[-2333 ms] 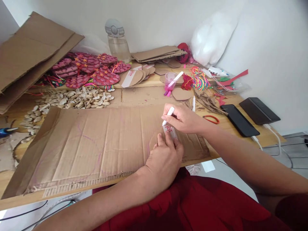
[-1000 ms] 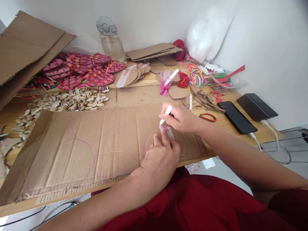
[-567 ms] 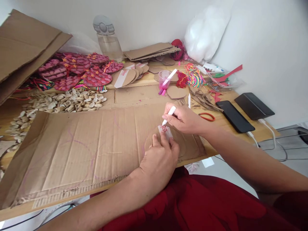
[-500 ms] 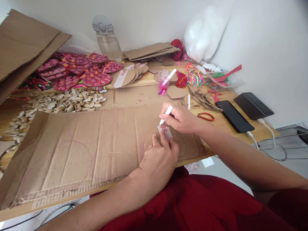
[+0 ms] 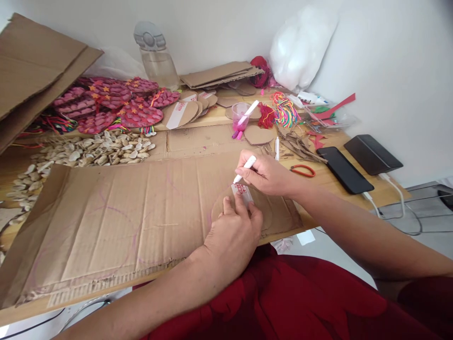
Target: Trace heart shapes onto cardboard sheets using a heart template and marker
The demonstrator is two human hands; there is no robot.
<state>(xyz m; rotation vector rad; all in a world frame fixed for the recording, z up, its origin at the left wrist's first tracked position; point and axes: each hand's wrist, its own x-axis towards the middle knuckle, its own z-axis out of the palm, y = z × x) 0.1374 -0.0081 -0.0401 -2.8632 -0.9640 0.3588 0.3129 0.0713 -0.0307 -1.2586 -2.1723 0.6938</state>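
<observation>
A large sheet of cardboard [image 5: 170,203] lies across the desk, with faint purple curved lines drawn on it. On its right part sits a rounded cardboard cutout [image 5: 220,204] with a white, red-printed label [image 5: 241,190]. My left hand [image 5: 237,226] presses the cutout down, fingers spread over it and the label. Pinched in my right hand [image 5: 264,172] is a white marker [image 5: 245,170], its tip down at the cutout's upper edge beside the label. The rest of the cutout's outline is partly hidden by my hands.
Peanut shells [image 5: 116,148] are heaped at left, below pink decorated pieces [image 5: 116,99]. Behind stand a water bottle [image 5: 157,61] and cardboard cutouts [image 5: 182,113]. At right are a pink cup [image 5: 240,115], orange-handled scissors [image 5: 303,171], a phone [image 5: 345,170] and a black box [image 5: 373,153].
The marker tip has shifted very slightly left along the cutout's upper edge. My left hand stays in place on the cutout.
</observation>
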